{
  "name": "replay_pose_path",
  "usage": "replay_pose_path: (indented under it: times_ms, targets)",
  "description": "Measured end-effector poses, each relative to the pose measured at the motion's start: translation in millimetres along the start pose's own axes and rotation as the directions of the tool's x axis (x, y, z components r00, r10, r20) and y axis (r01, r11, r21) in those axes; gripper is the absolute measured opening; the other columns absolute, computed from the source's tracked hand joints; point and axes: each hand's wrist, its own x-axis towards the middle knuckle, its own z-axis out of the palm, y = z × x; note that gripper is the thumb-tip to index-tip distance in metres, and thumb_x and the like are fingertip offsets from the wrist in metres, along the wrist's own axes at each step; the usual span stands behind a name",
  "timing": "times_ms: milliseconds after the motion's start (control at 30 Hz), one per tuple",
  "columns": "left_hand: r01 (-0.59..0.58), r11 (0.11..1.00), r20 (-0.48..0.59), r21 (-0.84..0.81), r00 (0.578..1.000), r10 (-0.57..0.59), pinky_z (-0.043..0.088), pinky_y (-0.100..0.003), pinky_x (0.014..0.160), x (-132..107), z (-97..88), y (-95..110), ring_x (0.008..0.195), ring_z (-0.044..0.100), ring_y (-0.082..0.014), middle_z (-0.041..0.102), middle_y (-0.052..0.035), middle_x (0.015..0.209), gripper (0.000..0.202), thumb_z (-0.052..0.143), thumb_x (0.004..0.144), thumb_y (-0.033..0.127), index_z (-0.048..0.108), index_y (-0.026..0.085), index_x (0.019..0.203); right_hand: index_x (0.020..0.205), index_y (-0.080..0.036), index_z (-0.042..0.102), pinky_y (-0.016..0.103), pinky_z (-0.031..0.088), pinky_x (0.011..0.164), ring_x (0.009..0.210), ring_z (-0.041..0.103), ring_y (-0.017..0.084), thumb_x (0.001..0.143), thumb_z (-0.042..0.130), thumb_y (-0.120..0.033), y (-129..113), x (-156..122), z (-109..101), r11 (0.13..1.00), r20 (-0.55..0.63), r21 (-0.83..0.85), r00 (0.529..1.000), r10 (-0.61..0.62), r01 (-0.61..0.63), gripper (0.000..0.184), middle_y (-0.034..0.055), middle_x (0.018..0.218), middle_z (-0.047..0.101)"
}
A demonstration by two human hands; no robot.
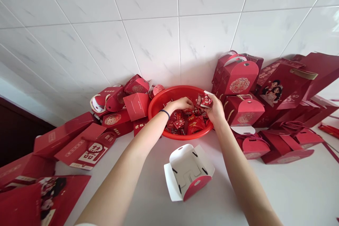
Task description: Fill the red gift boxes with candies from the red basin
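A round red plastic basin point(159, 103) stands on the white floor, filled with several red wrapped candies point(189, 124). My left hand point(180, 104) reaches into the basin with its fingers curled down among the candies. My right hand point(215, 110) is over the basin's right side, pinching a small red candy packet point(204, 100) lifted above the pile. In front of the basin lies an open gift box point(188, 171), white inside with a red front flap.
Red gift boxes point(239, 79) and red paper bags point(280, 86) are stacked right of the basin against the white tiled wall. More red boxes point(116, 107) and flat red bags point(84, 146) lie to the left. A dark doorway edge point(16, 130) is at far left.
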Motion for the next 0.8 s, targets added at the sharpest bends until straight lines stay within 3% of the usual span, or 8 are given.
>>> replay_pose_path:
  times_ms: [167,300,400,567,800]
  targets:
    - [-0.006,0.987,0.123,0.158,0.992,-0.013,0.051,-0.024,0.081,1,6.8,5,0.089,0.071,-0.0227,0.080,-0.0006,0.093,0.031,0.076,0.059,0.011,0.082,0.024,0.086,0.089,-0.022,0.069,0.026,0.056,0.060,0.076,0.069,0.017,0.065,0.068,-0.034,-1,1,1,1.000,-0.005,-0.010,1.000,0.003,-0.003,0.027,-0.0028,0.081,0.073]
    - [-0.002,0.963,0.153,0.271,0.987,-0.040,0.051,-0.024,0.079,3,12.1,6,0.089,0.072,-0.0236,0.080,-0.0024,0.090,0.026,0.075,0.063,0.014,0.081,0.023,0.088,0.087,-0.022,0.069,0.025,0.053,0.057,0.075,0.068,0.017,0.064,0.068,-0.034,0,2,2,1.000,-0.032,-0.006,0.999,0.014,-0.014,0.026,-0.0027,0.082,0.073]
    - [0.018,0.934,0.127,0.358,0.990,-0.068,0.052,-0.025,0.077,6,15.8,5,0.089,0.072,-0.0249,0.080,-0.0057,0.091,0.025,0.073,0.067,0.015,0.080,0.020,0.091,0.088,-0.022,0.070,0.025,0.052,0.057,0.074,0.067,0.016,0.063,0.069,-0.034,0,2,2,1.000,-0.040,0.000,0.999,0.022,-0.022,0.027,-0.0030,0.081,0.072]
    - [0.078,0.867,0.005,0.493,0.996,-0.092,0.053,-0.032,0.086,13,20.4,0,0.099,0.072,-0.0295,0.077,-0.0145,0.109,0.026,0.064,0.079,0.017,0.076,0.015,0.102,0.085,-0.021,0.069,0.025,0.052,0.056,0.070,0.064,0.015,0.062,0.069,-0.034,0,2,2,1.000,-0.031,0.009,0.999,0.014,-0.014,0.026,-0.0038,0.078,0.071]
    - [0.063,0.816,0.017,0.574,0.996,-0.089,0.054,-0.033,0.092,14,26.6,2,0.108,0.071,-0.0302,0.075,-0.0120,0.120,0.039,0.068,0.080,0.033,0.072,0.018,0.116,0.083,-0.021,0.070,0.023,0.050,0.054,0.070,0.064,0.015,0.060,0.071,-0.034,-1,0,3,1.000,-0.035,0.016,0.999,0.009,-0.009,0.027,-0.0037,0.077,0.071]
